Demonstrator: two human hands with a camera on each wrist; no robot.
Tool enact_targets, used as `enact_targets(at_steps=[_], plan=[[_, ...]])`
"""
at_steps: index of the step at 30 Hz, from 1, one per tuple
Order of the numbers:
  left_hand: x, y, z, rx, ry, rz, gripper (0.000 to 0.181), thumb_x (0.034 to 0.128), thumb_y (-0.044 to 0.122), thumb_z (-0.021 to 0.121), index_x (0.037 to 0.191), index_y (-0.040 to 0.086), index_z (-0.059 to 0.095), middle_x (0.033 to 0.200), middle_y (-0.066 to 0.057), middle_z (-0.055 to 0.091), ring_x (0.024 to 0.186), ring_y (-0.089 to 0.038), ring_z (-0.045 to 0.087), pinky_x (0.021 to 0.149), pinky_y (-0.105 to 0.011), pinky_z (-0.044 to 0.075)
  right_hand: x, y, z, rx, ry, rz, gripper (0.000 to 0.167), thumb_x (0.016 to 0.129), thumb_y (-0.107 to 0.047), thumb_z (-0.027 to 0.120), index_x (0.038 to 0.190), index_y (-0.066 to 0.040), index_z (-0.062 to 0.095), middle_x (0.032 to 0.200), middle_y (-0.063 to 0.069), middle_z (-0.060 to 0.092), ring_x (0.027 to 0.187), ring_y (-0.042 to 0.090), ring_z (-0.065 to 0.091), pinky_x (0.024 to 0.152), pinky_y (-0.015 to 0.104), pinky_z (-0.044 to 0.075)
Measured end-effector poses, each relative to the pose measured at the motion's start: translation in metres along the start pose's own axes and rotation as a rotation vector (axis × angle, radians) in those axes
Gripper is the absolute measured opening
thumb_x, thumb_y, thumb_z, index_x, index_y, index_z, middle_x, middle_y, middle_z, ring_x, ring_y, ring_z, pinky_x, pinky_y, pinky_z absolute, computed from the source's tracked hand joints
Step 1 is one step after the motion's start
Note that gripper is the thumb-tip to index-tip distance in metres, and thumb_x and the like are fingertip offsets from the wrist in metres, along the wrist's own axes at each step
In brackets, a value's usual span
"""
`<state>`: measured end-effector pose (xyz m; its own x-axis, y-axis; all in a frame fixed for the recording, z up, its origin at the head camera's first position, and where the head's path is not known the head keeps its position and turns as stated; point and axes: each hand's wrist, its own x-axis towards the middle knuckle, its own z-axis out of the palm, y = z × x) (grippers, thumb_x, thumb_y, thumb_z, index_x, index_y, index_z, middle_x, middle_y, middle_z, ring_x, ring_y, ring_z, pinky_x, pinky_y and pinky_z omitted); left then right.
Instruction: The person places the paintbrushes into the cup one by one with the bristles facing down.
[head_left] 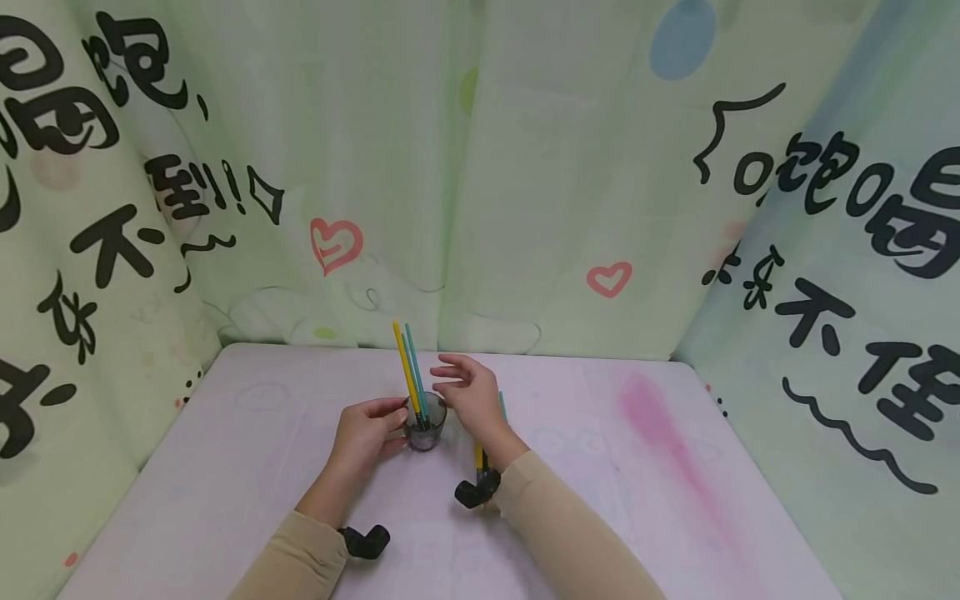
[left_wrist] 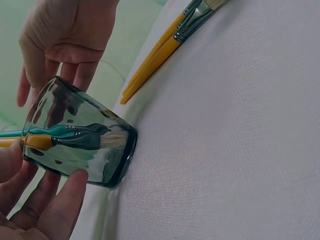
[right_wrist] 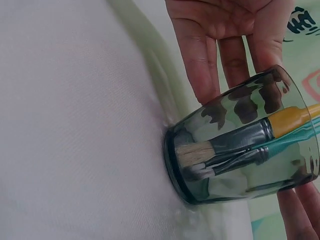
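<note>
A smoky see-through glass [head_left: 425,435] stands on the table, holding a yellow-handled paintbrush [right_wrist: 245,136] and teal-handled brushwork [right_wrist: 287,142], bristles down and handles leaning out over the rim. My left hand [head_left: 365,429] holds the glass from its left side, fingers and thumb about the wall. On the other side, my right hand [head_left: 474,402] hovers by the rim with relaxed, spread fingers and nothing in them. More yellow-handled paintbrushes [left_wrist: 155,62] lie on the table beside the glass, partly hidden under my right wrist in the head view.
A pale pinkish cloth covers the table [head_left: 600,500], with a bright pink streak [head_left: 667,442] on the right. Printed curtains [head_left: 525,167] enclose the back and both sides. Black wrist cameras [head_left: 367,542] sit on both sleeves. A teal handle tip [head_left: 502,405] shows beyond my right wrist.
</note>
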<state>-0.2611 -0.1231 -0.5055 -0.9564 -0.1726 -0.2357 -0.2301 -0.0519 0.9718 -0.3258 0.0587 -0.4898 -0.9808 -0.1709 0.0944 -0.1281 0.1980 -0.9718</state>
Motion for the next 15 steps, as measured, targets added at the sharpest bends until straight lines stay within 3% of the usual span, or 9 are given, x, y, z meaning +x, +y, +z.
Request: enact_targets(at_steps=[15], plan=[[0.0,0.0,0.002,0.006,0.013,-0.014,0.03,0.1018,0.008,0.073,0.13,-0.001,0.075,0.13,-0.025,0.071,0.105,-0.025,0.073,0.089,-0.046,0.069,-0.006,0.009,-0.022,0.067,0.014,0.059,0.049,0.1,0.002,0.07,0.145,-0.017,0.066,0.136,0.021,0.073,0.116,0.039,0.076,0.085,0.04,0.07]])
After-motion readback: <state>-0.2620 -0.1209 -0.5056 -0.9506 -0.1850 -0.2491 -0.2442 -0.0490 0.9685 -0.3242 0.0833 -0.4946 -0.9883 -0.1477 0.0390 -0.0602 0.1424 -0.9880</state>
